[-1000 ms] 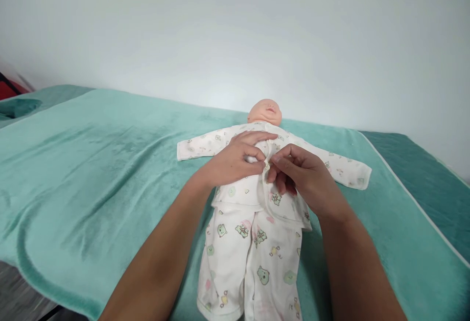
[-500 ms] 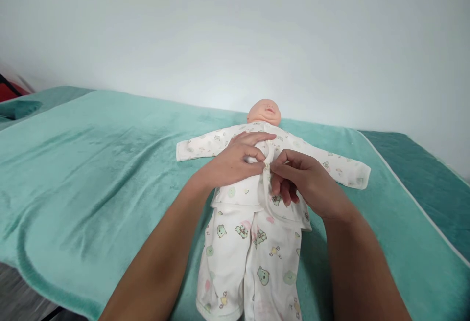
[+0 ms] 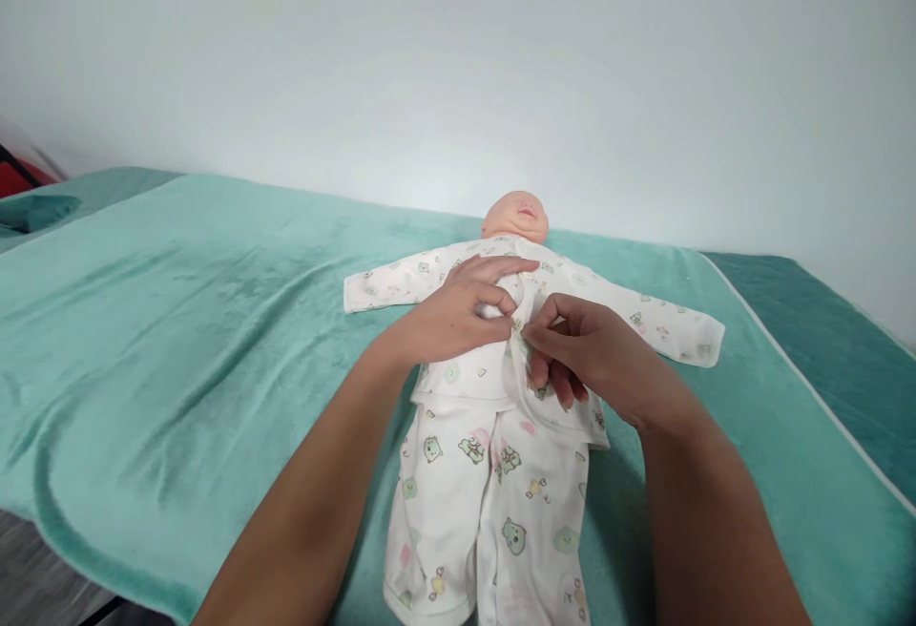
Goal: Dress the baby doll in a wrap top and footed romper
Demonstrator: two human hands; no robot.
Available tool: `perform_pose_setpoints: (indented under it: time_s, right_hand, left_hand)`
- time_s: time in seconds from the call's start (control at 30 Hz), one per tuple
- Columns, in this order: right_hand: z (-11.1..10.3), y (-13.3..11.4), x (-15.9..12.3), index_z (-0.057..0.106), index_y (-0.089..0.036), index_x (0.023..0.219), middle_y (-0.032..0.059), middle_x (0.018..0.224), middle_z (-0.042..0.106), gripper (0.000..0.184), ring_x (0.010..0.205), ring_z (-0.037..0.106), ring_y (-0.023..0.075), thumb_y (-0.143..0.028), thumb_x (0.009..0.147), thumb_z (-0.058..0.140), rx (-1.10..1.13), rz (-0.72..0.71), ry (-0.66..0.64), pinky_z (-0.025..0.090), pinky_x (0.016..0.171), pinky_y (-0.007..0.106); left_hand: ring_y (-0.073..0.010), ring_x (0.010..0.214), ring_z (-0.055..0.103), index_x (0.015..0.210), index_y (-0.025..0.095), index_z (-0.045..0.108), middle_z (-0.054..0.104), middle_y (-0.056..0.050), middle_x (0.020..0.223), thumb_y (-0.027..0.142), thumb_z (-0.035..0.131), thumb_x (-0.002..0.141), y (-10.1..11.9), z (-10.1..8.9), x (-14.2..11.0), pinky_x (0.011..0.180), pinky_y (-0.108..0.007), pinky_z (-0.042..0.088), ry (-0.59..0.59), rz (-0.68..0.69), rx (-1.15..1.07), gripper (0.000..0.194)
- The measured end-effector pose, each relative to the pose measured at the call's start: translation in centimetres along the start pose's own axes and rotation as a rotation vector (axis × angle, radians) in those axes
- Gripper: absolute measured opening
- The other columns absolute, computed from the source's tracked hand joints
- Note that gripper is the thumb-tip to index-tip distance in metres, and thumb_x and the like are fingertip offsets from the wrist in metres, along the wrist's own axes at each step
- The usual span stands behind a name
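Observation:
A baby doll (image 3: 513, 218) lies on its back in a white printed shirt (image 3: 458, 380) and matching trousers (image 3: 436, 502). Across the doll's chest rests my left hand (image 3: 468, 313), its thumb and index finger pinching the shirt's front edge near a small button (image 3: 517, 325). My right hand (image 3: 583, 349) pinches the shirt's front opening just right of that button, the other fingers curled beneath. The fingertips of both hands nearly meet there. Both sleeves stretch out to the sides. Fingers partly cover the button and the cloth around it.
A light green plush blanket (image 3: 215, 321) lies under the doll, with darker green cloth (image 3: 822, 340) at the right. Behind stands a white wall (image 3: 458, 82). Something red (image 3: 18, 177) shows at the far left edge, and grey floor (image 3: 35, 564) at lower left.
My right hand's thumb and fingertips have shifted very slightly at the button. My left hand stays in place on the shirt.

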State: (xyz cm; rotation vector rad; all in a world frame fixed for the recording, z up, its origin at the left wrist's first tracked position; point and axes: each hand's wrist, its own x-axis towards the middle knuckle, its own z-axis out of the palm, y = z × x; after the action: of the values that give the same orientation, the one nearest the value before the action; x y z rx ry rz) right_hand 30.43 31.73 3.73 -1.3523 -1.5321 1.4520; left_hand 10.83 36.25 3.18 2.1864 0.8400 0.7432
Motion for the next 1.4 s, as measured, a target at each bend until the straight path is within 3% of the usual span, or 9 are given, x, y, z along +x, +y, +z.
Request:
perform_pose_setpoints:
  time_s: [0.37, 0.67, 0.87, 1.03, 1.13, 1.2, 1.3, 1.4]
  right_hand:
    - [-0.3, 0.3, 0.2, 0.050, -0.022, 0.084, -0.0007, 0.061, 0.071, 0.024, 0.035, 0.052, 0.0083, -0.040, 0.089, 0.065, 0.077, -0.058, -0.108, 0.030, 0.034, 0.020]
    - [-0.3, 0.4, 0.6, 0.052, -0.022, 0.086, -0.0016, 0.061, 0.070, 0.024, 0.034, 0.051, 0.0077, -0.041, 0.090, 0.065, 0.145, -0.047, -0.017, 0.028, 0.034, 0.019]
    - [-0.3, 0.6, 0.7, 0.054, -0.022, 0.089, -0.0022, 0.060, 0.070, 0.016, 0.034, 0.050, 0.0070, -0.035, 0.091, 0.063, 0.175, -0.071, -0.021, 0.027, 0.033, 0.018]
    - [-0.2, 0.5, 0.5, 0.056, -0.022, 0.090, -0.0033, 0.059, 0.068, 0.012, 0.033, 0.048, 0.0071, -0.032, 0.091, 0.064, 0.195, -0.113, -0.010, 0.026, 0.032, 0.018]
    - [0.1, 0.7, 0.6, 0.061, -0.022, 0.091, -0.0028, 0.066, 0.069, 0.010, 0.039, 0.052, 0.0077, -0.031, 0.090, 0.065, 0.241, -0.233, 0.084, 0.031, 0.035, 0.019]
    - [0.5, 1.0, 1.0, 0.065, -0.023, 0.091, -0.0014, 0.074, 0.070, 0.007, 0.052, 0.060, 0.0098, -0.030, 0.089, 0.066, 0.279, -0.349, 0.235, 0.041, 0.043, 0.020]
    - [1.0, 1.5, 1.8, 0.070, -0.024, 0.090, 0.0009, 0.090, 0.073, 0.006, 0.080, 0.068, 0.0144, -0.025, 0.088, 0.065, 0.223, -0.504, 0.483, 0.055, 0.067, 0.027]
    - [1.3, 2.1, 2.5, 0.073, -0.025, 0.090, 0.0015, 0.105, 0.073, 0.013, 0.102, 0.066, 0.0176, -0.019, 0.089, 0.062, 0.024, -0.601, 0.593, 0.054, 0.091, 0.035]
  left_hand:
    - [-0.0245, 0.147, 0.035, 0.070, 0.023, 0.065, 0.054, 0.005, 0.149, 0.017, 0.059, 0.082, -0.6, -0.4, 0.1, 0.125, -0.050, 0.020, 0.004, 0.054, -0.058, 0.014]
    - [-0.0265, 0.152, 0.024, 0.073, 0.026, 0.070, 0.051, 0.008, 0.151, 0.018, 0.062, 0.082, -0.5, -0.6, -0.3, 0.124, -0.052, 0.022, -0.059, 0.058, -0.040, 0.015]
    - [-0.0243, 0.129, 0.056, 0.077, 0.022, 0.064, 0.065, -0.001, 0.136, 0.024, 0.056, 0.091, -0.6, 0.2, -0.2, 0.108, -0.045, 0.045, 0.170, 0.013, -0.328, 0.016]
    - [-0.0212, 0.112, 0.065, 0.095, 0.024, 0.068, 0.073, -0.003, 0.115, 0.032, 0.054, 0.095, -0.6, 1.3, 0.0, 0.100, -0.039, 0.050, 0.317, -0.033, -0.278, 0.016]
    - [-0.0211, 0.112, 0.065, 0.102, 0.026, 0.069, 0.071, -0.002, 0.120, 0.031, 0.053, 0.095, -0.9, 1.5, 0.1, 0.097, -0.037, 0.052, 0.396, -0.034, -0.225, 0.018]
    - [-0.0210, 0.124, 0.059, 0.110, 0.027, 0.069, 0.068, -0.002, 0.129, 0.026, 0.052, 0.095, -1.3, 1.5, 0.2, 0.105, -0.037, 0.048, 0.417, 0.010, -0.161, 0.022]
    - [-0.0192, 0.131, 0.053, 0.119, 0.027, 0.068, 0.067, -0.001, 0.131, 0.019, 0.050, 0.095, -1.7, 1.5, 0.5, 0.114, -0.038, 0.041, 0.408, 0.055, -0.016, 0.031]
    - [-0.0186, 0.127, 0.056, 0.118, 0.026, 0.069, 0.070, -0.001, 0.126, 0.016, 0.048, 0.094, -1.9, 1.7, 0.7, 0.113, -0.039, 0.042, 0.426, 0.055, 0.065, 0.034]
